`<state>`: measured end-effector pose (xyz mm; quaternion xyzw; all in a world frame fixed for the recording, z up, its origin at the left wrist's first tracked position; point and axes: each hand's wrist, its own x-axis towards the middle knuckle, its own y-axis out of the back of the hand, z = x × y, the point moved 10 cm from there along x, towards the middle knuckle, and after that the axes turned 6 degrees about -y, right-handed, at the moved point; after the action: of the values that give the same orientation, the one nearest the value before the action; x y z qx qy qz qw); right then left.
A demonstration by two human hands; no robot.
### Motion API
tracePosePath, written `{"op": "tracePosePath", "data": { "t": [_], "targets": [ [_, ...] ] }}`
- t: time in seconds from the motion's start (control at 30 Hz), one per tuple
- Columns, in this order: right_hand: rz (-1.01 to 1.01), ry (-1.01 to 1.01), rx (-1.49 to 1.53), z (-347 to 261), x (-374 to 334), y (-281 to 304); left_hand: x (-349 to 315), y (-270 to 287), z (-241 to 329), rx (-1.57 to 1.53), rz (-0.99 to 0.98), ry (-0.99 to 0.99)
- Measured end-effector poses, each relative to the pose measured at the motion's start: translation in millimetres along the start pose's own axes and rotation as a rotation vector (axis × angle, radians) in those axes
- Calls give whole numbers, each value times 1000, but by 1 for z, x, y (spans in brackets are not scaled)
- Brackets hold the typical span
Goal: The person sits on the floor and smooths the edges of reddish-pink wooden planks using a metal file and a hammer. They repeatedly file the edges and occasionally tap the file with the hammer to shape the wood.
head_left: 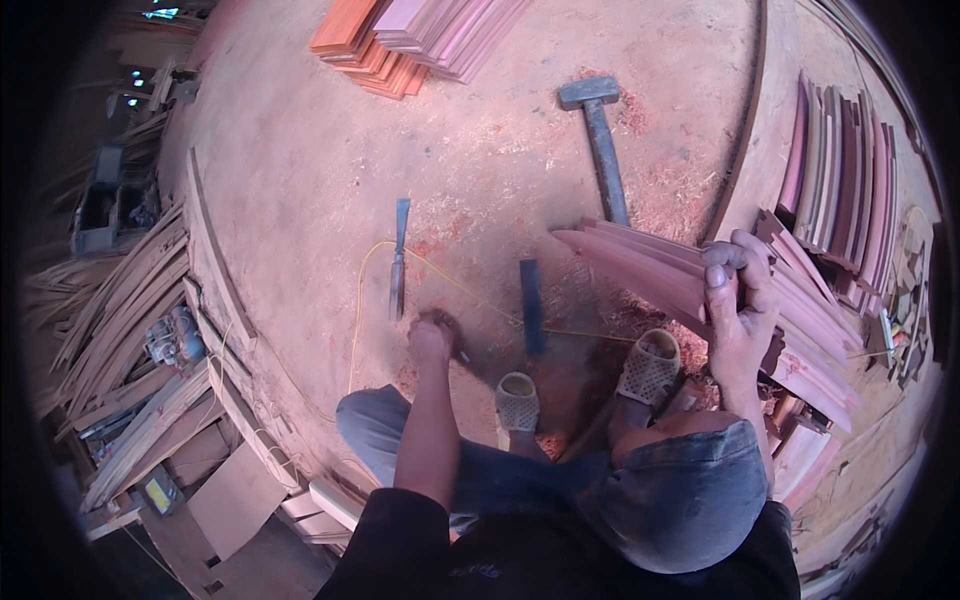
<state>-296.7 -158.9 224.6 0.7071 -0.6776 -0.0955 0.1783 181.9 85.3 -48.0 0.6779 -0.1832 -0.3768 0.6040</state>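
Note:
My left hand [432,340] is closed low over the floor, slightly blurred. A brown, fuzzy-looking thing shows at its fingers, too unclear to name. Just above that hand lies a chisel [399,260], its blade pointing away from me. My right hand [740,290] is closed on the edge of reddish wooden boards [640,262] beside my right knee, its thumb on the near side. How many boards it grips I cannot tell. A dark flat bar [531,305] lies between the chisel and my feet. Beyond the boards rests a sledgehammer [603,145].
Stacked orange and pink boards [450,35] lie at the far side. More stacked boards [845,180] stand at the right. A thin yellow cord [460,285] crosses the dusty floor near my sandals [517,402]. Scrap wood [120,290] piles up at the left.

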Motion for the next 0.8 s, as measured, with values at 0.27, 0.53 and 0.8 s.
{"op": "tracePosePath", "data": {
  "t": [0.27,0.53,0.8],
  "targets": [
    [-10,-528,727,56,-10,-9,-51,-33,161,-371,-1,-213],
    [113,-720,924,113,-57,33,-50,-54,169,-637,2,-117],
    [261,-481,712,97,-56,106,-37,-46,178,-783,-55,-162]
  ]
}}
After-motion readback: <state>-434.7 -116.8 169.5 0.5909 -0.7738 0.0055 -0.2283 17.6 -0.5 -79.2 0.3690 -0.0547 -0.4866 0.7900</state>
